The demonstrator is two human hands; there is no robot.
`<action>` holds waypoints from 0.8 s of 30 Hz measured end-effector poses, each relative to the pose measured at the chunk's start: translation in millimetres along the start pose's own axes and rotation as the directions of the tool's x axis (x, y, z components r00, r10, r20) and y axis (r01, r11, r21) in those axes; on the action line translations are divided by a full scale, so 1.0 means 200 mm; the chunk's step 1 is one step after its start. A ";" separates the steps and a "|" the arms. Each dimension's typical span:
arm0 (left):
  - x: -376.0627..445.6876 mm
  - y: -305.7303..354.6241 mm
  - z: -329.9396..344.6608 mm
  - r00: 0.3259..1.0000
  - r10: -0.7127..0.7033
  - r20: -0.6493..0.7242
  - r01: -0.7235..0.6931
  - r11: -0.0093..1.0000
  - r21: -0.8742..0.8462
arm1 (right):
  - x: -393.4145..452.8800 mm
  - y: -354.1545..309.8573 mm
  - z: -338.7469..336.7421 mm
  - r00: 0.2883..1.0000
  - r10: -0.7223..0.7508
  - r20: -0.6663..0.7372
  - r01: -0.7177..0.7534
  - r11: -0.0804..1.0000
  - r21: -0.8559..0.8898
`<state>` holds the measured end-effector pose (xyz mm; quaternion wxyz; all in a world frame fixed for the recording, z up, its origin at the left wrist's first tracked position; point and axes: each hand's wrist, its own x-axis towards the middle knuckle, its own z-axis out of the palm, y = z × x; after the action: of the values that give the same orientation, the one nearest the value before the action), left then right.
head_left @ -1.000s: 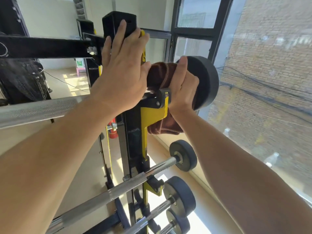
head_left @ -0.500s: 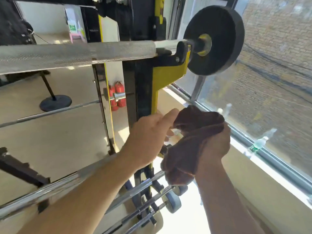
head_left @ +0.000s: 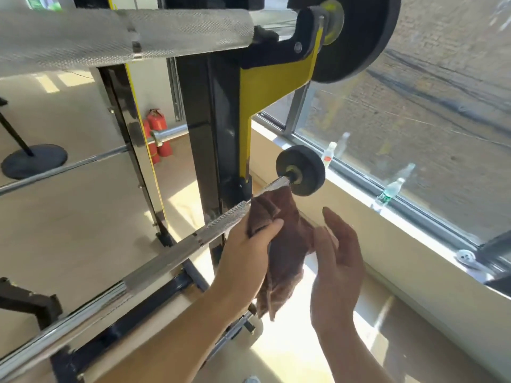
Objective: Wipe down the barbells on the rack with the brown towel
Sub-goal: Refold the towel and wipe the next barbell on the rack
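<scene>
The brown towel [head_left: 284,250] is draped over the second barbell [head_left: 177,250], close to its small black end plate [head_left: 304,164]. My left hand [head_left: 249,252] grips the towel against the bar, thumb on top of the cloth. Just right of the hanging cloth, my right hand [head_left: 337,258] has its fingers straight and holds nothing; its fingertips lie near the towel's edge. The top barbell [head_left: 124,37] lies across the yellow-and-black rack hook [head_left: 271,76], its large black plate [head_left: 359,37] at the upper right.
The black and yellow rack upright [head_left: 218,128] stands just behind the towel. A windowsill with plastic bottles [head_left: 390,192] runs along the right. Red fire extinguishers [head_left: 157,134] stand by the far wall. More bars sit lower on the rack, mostly hidden by my arms.
Both hands came down from the top barbell with the towel to the second bar. The left hand now grips the towel on that bar; the right hand has let go and opened.
</scene>
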<state>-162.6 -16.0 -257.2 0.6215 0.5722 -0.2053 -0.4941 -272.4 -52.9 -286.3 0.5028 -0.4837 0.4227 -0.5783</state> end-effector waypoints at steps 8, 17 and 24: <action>-0.02 -0.02 -0.12 0.966 0.068 0.248 -0.121 0.971 0.205 | 0.03 0.05 -0.12 0.903 0.390 0.183 -0.370 0.920 -0.132; 0.15 0.09 -0.09 0.835 0.484 0.263 -0.384 0.169 0.908 | 0.24 -0.05 -0.21 0.992 -0.008 -0.129 -0.017 0.982 -0.188; 0.27 0.13 0.17 0.886 0.456 -0.085 -0.370 0.806 0.463 | 0.62 -0.03 -0.18 0.968 0.065 0.244 -0.031 0.990 -0.140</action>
<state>-157.1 -82.4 -242.1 0.5878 0.6819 -0.3692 -0.2306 -312.9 -174.8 -270.9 0.5315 -0.5750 0.4063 -0.4710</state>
